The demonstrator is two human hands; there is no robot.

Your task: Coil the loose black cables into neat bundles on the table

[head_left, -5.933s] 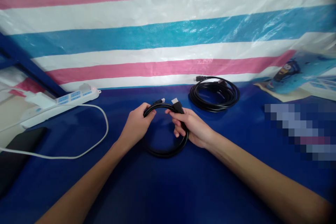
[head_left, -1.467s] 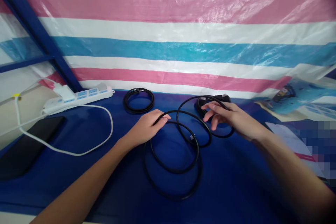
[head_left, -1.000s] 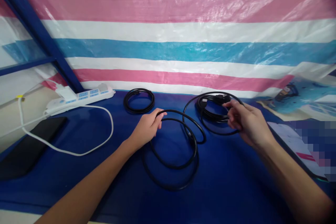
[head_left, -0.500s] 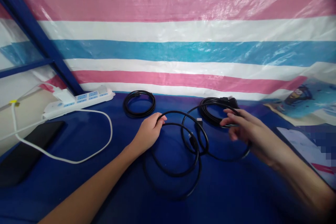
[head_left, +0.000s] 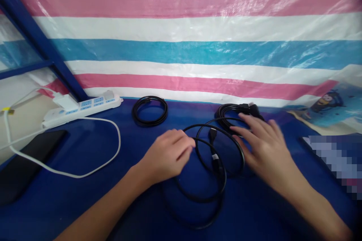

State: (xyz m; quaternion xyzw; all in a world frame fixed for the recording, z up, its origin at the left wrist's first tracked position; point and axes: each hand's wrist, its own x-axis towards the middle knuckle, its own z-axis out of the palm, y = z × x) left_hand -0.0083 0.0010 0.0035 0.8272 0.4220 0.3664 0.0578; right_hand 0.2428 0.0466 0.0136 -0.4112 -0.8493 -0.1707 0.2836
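Observation:
My left hand is closed around a loosely looped black cable, near the middle of the blue table. The cable's loops spread to the right of this hand and below it. Two dark plugs with pale tips lie within the loops; the upper plug is above the lower plug. My right hand is at the loops' right side, fingers spread and slightly blurred, its thumb close to the cable. Whether the thumb touches it I cannot tell. Just behind those fingers lies a thicker coil of black cable, partly hidden.
A neat black cable coil lies at the back. On the left are a white power strip, a white cord and a dark flat object. A partly pixelated flat object lies right, below a blue printed bag. Striped sheeting hangs behind.
My left hand has moved right and a little down, shifting the cable loops right. My right hand's fingers have spread, and the loop that ran out to it has drawn in.

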